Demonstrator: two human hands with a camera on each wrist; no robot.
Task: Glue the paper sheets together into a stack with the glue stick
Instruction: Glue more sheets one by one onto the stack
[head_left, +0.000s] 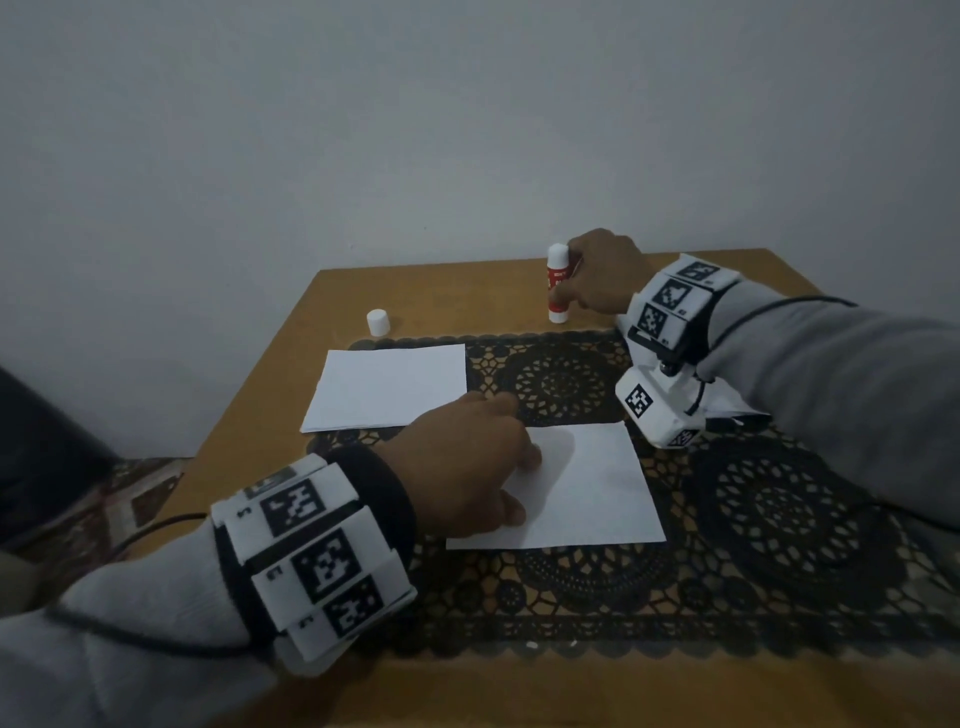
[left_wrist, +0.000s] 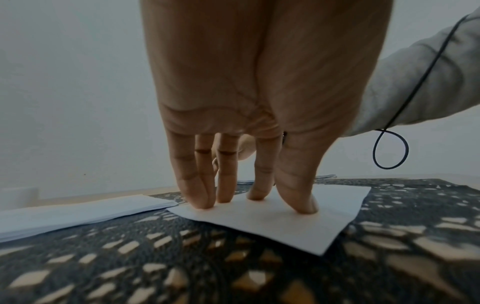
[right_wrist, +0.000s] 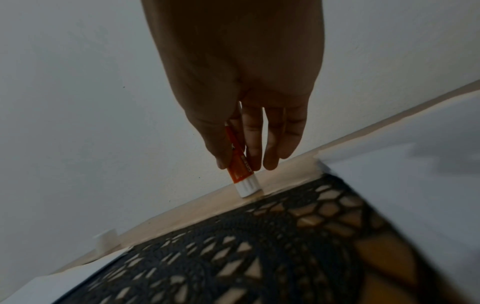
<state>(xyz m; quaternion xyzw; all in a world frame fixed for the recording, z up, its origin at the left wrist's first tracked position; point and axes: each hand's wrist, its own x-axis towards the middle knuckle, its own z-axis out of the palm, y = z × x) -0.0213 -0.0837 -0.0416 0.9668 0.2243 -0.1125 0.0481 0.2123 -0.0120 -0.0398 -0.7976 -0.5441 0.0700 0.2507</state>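
Paper sheet: thin, floppy; my left hand presses it with straight fingers.
Glue stick: light, rigid; my right hand grips its barrel.

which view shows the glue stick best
The head view: the glue stick shows nearly whole, standing upright on the table, gripped by the right hand. The right wrist view shows only its red body and white base between the fingers. The left wrist view does not show it.
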